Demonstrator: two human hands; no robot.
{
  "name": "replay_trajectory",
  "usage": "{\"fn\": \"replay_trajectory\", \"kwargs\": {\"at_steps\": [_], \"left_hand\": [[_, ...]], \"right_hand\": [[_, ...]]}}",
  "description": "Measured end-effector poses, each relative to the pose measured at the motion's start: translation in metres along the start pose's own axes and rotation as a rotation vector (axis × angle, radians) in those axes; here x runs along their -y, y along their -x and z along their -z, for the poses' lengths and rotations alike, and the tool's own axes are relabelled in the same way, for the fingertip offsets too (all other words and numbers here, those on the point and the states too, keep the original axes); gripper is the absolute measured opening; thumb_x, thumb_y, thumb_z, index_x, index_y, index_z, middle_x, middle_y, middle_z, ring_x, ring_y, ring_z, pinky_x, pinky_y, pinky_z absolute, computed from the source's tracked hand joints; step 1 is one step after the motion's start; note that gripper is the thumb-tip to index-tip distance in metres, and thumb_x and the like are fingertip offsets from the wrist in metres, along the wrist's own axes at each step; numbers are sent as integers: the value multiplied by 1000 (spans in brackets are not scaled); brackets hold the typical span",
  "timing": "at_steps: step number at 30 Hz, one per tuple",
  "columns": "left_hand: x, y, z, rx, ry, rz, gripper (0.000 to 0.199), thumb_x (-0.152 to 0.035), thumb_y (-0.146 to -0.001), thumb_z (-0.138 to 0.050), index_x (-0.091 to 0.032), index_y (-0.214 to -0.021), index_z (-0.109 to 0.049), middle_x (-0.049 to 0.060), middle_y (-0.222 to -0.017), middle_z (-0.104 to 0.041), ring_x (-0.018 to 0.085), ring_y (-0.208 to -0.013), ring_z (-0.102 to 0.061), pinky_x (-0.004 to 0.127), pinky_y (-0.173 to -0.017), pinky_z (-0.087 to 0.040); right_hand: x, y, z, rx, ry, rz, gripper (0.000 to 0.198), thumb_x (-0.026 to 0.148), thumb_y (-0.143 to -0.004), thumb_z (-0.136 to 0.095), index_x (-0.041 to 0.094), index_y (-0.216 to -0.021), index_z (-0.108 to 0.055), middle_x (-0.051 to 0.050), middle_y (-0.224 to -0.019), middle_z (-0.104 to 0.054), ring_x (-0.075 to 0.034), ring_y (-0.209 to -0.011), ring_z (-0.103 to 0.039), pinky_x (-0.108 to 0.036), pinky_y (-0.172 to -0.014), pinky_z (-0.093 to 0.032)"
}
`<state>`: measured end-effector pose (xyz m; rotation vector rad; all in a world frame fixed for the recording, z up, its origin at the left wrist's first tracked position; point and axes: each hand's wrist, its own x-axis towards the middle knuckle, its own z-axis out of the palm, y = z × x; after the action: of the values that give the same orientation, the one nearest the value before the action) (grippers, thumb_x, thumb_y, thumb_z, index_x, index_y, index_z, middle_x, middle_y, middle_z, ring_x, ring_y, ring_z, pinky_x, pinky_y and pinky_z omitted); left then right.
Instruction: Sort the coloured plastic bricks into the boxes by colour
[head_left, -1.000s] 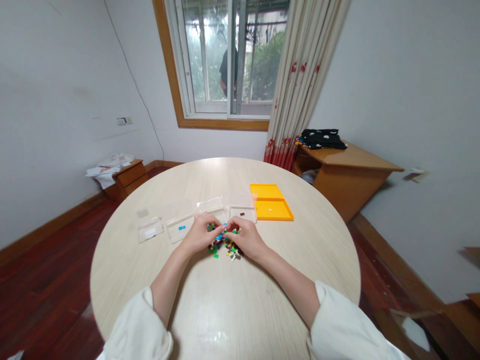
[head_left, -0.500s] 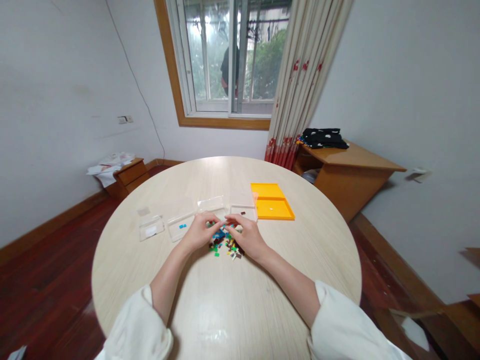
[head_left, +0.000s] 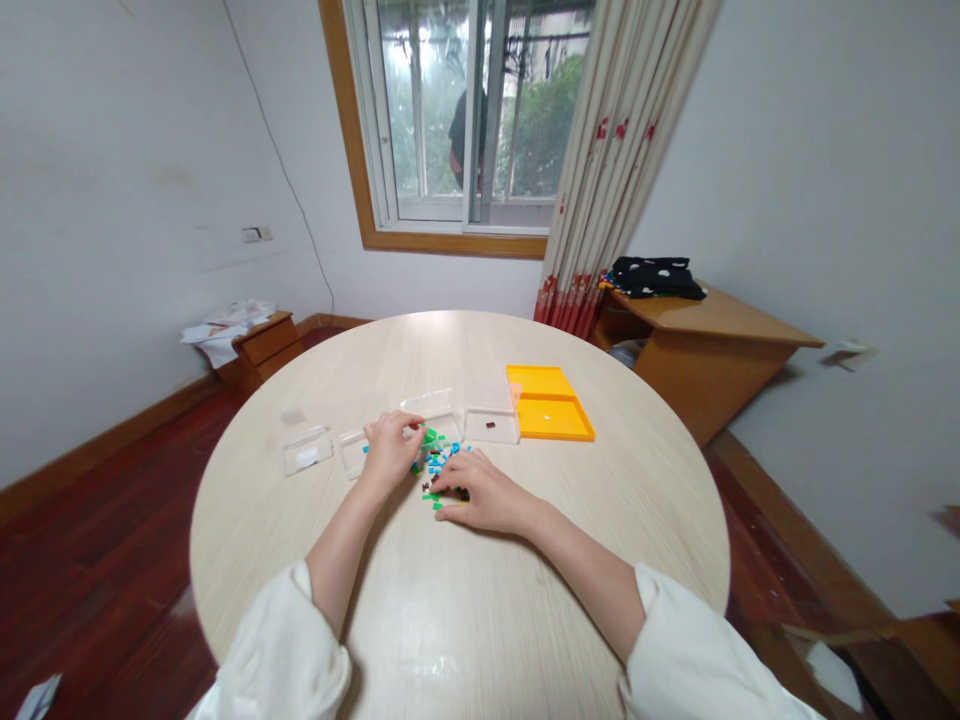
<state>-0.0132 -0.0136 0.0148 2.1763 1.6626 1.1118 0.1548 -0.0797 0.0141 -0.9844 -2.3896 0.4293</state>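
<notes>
A loose pile of small toy bricks [head_left: 435, 462], green, blue, dark brown and a little yellow, lies on the table between my hands. At the pile's left side, my left hand [head_left: 390, 452] has its fingers curved beside some green bricks, with a gap between thumb and fingertips. My right hand [head_left: 484, 492] rests low over the near right part, thumb apart from the fingers and dark brown bricks beneath them. Part of the pile is hidden under this hand. I see nothing held in either hand.
Behind the hands stand clear plastic boxes: one [head_left: 492, 437] with a brown brick inside, another [head_left: 352, 466] partly covered by my left hand, and a smaller one [head_left: 308, 466] farther left. An open orange case [head_left: 559, 436] lies at the right on the round table [head_left: 480, 620].
My hands have moved apart from nearly touching above the pile. The left has shifted slightly up, the right down and nearer to me. More green and blue bricks show between them.
</notes>
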Motion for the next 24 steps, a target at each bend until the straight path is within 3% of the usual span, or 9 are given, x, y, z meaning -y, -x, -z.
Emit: {"fn": "replay_trajectory", "kwargs": {"at_steps": [13, 24], "left_hand": [[-5, 1, 2, 41, -16, 28, 16, -27, -77, -57, -20, -86, -68, 4, -87, -69, 22, -83, -57, 37, -79, -29], [-5, 1, 2, 32, -29, 33, 16, -27, -79, -55, -21, -86, -68, 3, -87, -69, 21, -84, -57, 37, -79, -29]], "right_hand": [[2, 0, 1, 16, -12, -12, 8, 19, -73, -70, 18, -81, -68, -4, -86, -67, -17, -89, -57, -34, -85, -36], [1, 0, 2, 33, -24, -13, 8, 18, -73, -70, 17, -78, -64, -2, -84, -64, -16, -88, -55, -32, -84, -35]]}}
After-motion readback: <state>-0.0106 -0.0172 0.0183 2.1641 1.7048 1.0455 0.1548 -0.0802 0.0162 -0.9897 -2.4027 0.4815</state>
